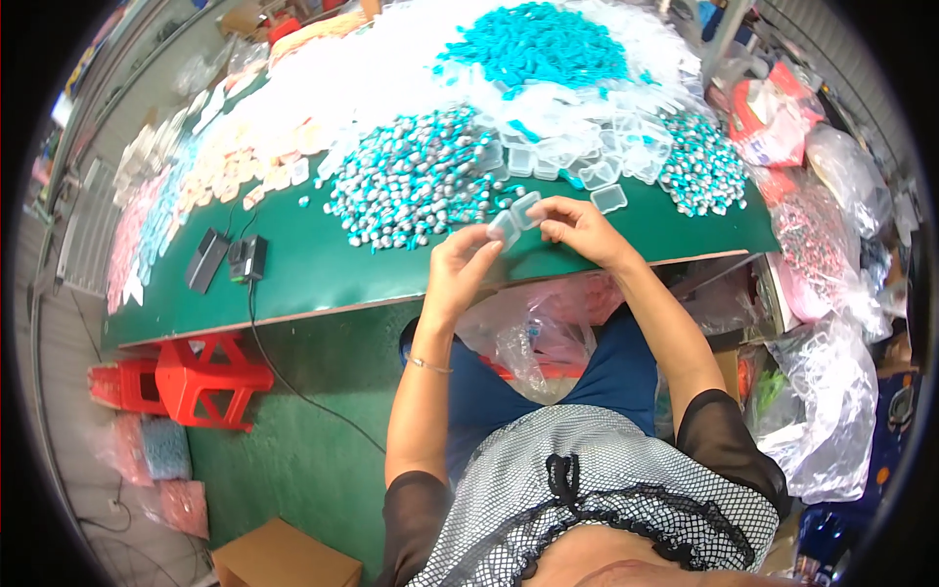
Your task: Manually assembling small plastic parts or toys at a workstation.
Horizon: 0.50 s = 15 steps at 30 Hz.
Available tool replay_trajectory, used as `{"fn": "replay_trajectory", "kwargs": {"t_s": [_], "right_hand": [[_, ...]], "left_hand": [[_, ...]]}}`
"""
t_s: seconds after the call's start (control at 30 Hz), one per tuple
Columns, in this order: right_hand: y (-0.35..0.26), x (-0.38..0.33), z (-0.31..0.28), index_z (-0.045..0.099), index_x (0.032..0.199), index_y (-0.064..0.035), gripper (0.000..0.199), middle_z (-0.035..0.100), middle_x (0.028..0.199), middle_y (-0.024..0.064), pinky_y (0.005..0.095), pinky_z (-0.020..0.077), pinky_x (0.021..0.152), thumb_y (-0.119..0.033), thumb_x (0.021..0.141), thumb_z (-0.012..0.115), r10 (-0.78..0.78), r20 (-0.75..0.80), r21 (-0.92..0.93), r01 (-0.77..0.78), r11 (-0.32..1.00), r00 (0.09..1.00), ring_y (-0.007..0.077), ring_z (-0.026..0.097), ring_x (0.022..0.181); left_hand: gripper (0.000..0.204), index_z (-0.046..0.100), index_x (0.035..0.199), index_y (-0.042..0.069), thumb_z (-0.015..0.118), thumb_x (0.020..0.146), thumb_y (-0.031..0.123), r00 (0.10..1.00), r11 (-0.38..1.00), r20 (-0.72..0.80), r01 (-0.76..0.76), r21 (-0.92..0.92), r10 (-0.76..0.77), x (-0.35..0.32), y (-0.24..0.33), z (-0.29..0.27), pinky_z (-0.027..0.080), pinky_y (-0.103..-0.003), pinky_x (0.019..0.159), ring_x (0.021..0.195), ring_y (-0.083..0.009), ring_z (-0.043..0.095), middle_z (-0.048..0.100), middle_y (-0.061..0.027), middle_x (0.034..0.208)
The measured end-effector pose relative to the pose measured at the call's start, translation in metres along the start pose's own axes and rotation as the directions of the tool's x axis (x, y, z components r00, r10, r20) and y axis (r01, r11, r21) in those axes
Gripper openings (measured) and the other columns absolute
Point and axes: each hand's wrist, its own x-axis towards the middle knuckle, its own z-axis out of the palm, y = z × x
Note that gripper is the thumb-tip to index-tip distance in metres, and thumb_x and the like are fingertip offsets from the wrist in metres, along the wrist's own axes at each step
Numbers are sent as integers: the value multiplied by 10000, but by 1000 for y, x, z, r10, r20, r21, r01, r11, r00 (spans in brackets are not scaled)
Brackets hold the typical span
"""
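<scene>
Between my two hands is a small clear plastic box [506,230], its two halves spread apart, just above the front part of the green table. My left hand [458,266] pinches one half between thumb and fingers. The other half is gripped at its edge by my right hand [585,233]. Just beyond them lies a big heap of small teal and silver-grey pieces [411,176]. Behind my right hand are many clear plastic boxes [587,147], and one single box [608,200] lies nearer the edge.
A heap of teal pieces [538,44] sits at the back, a smaller teal and silver heap [702,161] at the right. Black devices [246,258] with a cable lie left. Red stools [210,382] stand under the table's left end; plastic bags [827,391] crowd the right side.
</scene>
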Motion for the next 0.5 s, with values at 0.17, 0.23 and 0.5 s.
{"fn": "replay_trajectory", "kwargs": {"t_s": [0.17, 0.23, 0.5], "right_hand": [[-15, -36, -50, 671, 937, -121, 194, 633, 983, 41, 403, 437, 820, -101, 746, 702, -513, -151, -946, 28, 324, 845, 251, 582, 987], [-10, -47, -64, 664, 926, -128, 188, 621, 984, 19, 410, 396, 852, -102, 747, 713, -493, -147, -984, -77, 160, 858, 227, 566, 1004], [-12, -63, -46, 652, 899, -116, 142, 621, 900, 13, 411, 385, 868, -109, 768, 706, -549, 11, -979, 120, 163, 835, 228, 570, 961]], "left_hand": [[198, 687, 989, 30, 724, 795, 32, 978, 907, 66, -206, 368, 195, -9, 10, 1, 496, -351, 756, 812, -206, 622, 693, -89, 943], [199, 678, 936, 38, 739, 746, 31, 876, 666, 225, -473, 577, 427, -7, 18, 13, 485, -384, 693, 791, -277, 603, 668, -99, 891], [177, 664, 890, 102, 735, 728, 91, 802, 362, 389, -565, 742, 454, -14, 22, 33, 437, -372, 706, 814, -235, 578, 614, -29, 829]]}}
